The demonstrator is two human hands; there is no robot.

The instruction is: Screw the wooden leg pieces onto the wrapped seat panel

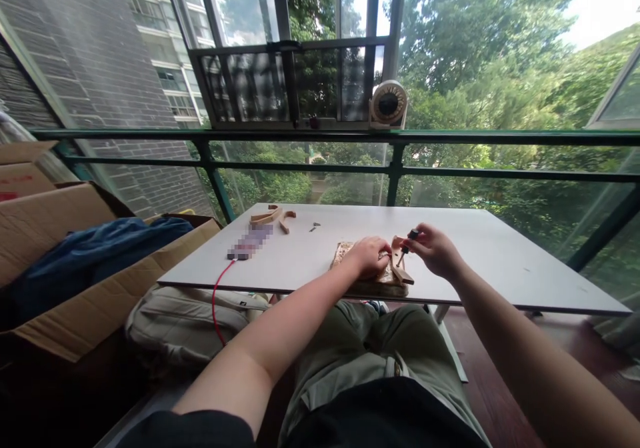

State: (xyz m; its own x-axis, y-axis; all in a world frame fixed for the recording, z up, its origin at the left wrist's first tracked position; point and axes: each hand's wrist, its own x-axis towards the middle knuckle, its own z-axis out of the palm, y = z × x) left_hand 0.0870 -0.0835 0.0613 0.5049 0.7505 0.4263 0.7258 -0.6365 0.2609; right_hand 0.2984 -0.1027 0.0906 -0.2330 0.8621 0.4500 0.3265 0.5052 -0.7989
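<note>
In my right hand (434, 249) is a screwdriver (412, 236) with a black handle, its thin shaft slanting down to the left. Its tip meets or nearly meets a light wooden piece (398, 269), which stands at the right end of a brown patterned block (342, 253) near the table's front edge. My left hand (369, 256) lies on this block with curled fingers, close against the wooden piece's left side. What those fingers grip is hidden; a small red bit shows by the fingertips.
The white table (490, 255) bears curved wooden pieces (267, 216), a small metal item (314, 227) and a blurred-out phone-like device (250, 240) on a red cable (216, 301). A cardboard box (115, 278) and a pale bag (185, 318) are at left. Behind runs a green railing (300, 167) with a fan (389, 105).
</note>
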